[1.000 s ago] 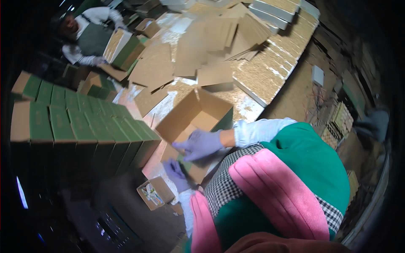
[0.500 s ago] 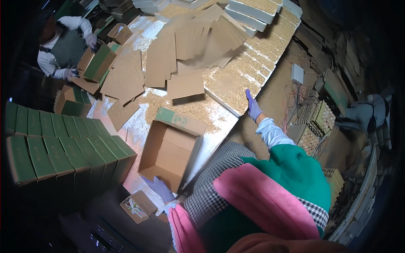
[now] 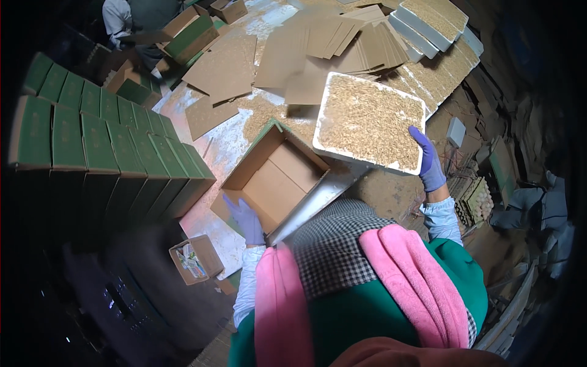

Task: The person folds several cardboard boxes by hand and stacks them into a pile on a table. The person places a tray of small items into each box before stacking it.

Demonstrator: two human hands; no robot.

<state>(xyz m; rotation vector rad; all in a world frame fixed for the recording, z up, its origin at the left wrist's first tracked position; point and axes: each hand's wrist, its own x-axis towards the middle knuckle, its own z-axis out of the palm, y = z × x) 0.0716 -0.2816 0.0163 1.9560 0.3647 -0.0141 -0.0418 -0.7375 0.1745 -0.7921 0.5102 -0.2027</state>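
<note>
My right hand (image 3: 431, 160) is closed on the right edge of a white foam tray (image 3: 369, 124) filled with loose tan husks. The tray is held up, tilted, above the table's near edge. Just left of it and lower stands an empty, open cardboard box (image 3: 276, 176), brown inside with green on the outside. My left hand (image 3: 246, 221) rests against the box's near left wall, its fingers stretched out and somewhat apart. Both hands wear thin purple gloves.
Cardboard sheets (image 3: 223, 68) and husks lie on the white table (image 3: 208, 227). Green cartons (image 3: 98, 144) are stacked at left. A small box of packets (image 3: 197, 260) sits near the table's corner. Foam trays (image 3: 422, 33) stand far right. Another person (image 3: 150, 15) works among boxes at far left.
My right hand has taken hold of the husk-filled tray and lifted it toward the box. The box appears turned, with my left hand higher along its wall. The view has shifted.
</note>
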